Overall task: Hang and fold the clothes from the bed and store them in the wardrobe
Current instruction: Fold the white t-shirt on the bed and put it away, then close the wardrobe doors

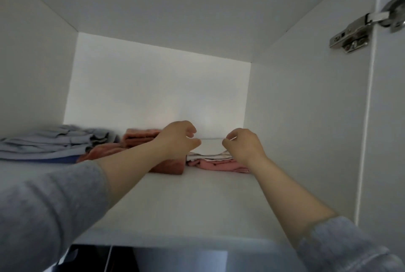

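Both hands, left hand and right hand, hover half-curled, holding nothing, over the white folded cloth; soft, light, floppy, best lifted from underneath both ends

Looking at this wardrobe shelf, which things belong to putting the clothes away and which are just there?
Part of the job:
- left hand and right hand, fingers loosely curled over the stack
- white folded garment on pink folded clothes
- coral folded pile
- blue-grey folded pile
- wardrobe shelf

Just there:
- door hinge
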Motion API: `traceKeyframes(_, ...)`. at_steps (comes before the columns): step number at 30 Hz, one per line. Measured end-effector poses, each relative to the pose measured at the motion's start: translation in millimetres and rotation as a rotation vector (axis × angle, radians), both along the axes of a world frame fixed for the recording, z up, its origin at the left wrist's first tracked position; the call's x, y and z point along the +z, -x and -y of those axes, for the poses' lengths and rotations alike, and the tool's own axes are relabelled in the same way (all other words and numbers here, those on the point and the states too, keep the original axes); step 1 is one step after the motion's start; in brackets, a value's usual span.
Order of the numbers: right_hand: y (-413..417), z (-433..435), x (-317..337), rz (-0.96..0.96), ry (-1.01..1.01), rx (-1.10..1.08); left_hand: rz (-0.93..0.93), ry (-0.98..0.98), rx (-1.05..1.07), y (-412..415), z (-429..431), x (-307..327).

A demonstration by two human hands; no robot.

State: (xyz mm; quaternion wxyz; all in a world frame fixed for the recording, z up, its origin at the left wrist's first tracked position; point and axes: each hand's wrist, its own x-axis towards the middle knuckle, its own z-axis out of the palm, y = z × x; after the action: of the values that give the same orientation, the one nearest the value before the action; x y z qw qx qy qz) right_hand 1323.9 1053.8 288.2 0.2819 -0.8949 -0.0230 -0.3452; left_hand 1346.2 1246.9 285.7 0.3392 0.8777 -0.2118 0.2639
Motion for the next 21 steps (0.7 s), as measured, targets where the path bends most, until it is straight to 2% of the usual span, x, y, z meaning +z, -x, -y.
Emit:
traceKeyframes(13,171,-111,-45,0.141,-0.115,0.130,0.055,0.289,-0.171,173,-102,-59)
traceKeyframes(21,248,-140,-65,0.184,-0.216,0.271,0.044,0.427,-0.167,249,-140,-72)
